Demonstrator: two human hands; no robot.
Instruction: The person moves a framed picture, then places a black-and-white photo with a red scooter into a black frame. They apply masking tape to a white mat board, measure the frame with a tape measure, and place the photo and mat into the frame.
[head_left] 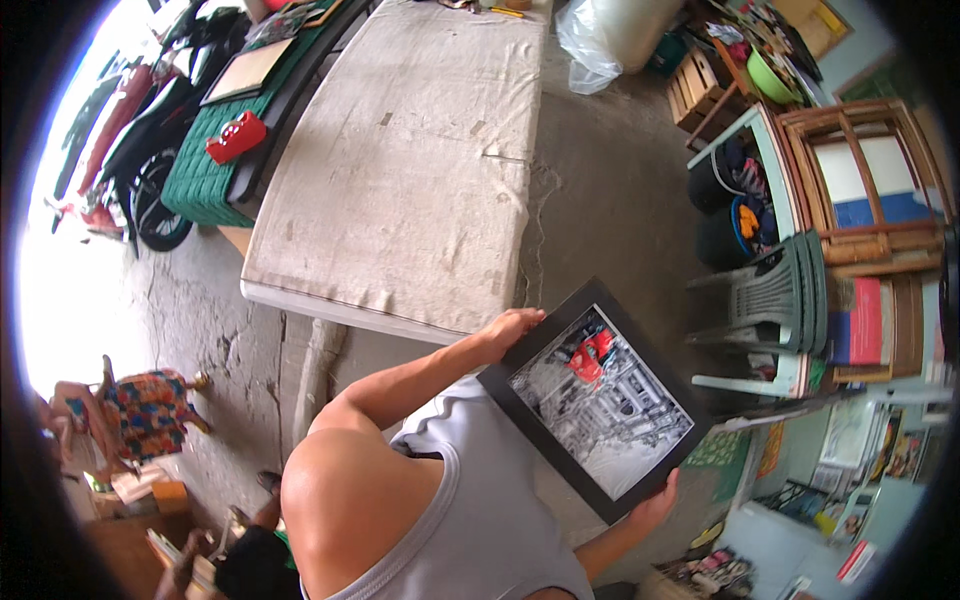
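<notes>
Head: left hand [516, 328], right hand [653, 504] holding one framed picture [603, 402]; one table [340, 311].

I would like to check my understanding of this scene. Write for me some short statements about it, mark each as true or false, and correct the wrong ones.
1. The left hand and the right hand both hold the dark-bordered picture. True.
2. The image in the dark-bordered picture is entirely black, white and grey. False: part of it is bright red.
3. A pale cloth covers the table top. True.
4. The plastic chair stands to the left of the pale cloth. False: the plastic chair is to its right.
5. A motorcycle stands to the left of the pale cloth. True.
</notes>
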